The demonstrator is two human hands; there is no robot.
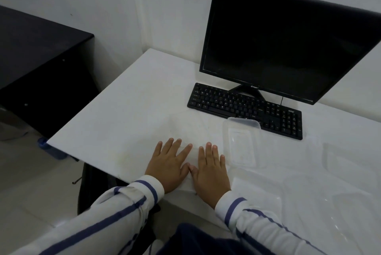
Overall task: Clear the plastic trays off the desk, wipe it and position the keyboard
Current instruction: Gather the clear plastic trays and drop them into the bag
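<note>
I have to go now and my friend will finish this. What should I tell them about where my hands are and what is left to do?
Left hand: flat on the desk, fingers spread, holding nothing.
Right hand: flat beside it, thumbs nearly touching, holding nothing.
Clear plastic tray: on the desk just right of the right hand, its far edge at the keyboard's near edge. More clear plastic seems to lie further right; hard to make out.
Keyboard: at an angle under the monitor.
Done: nothing visibly.
Left: clear trays, wipe desk, position keyboard.
</note>
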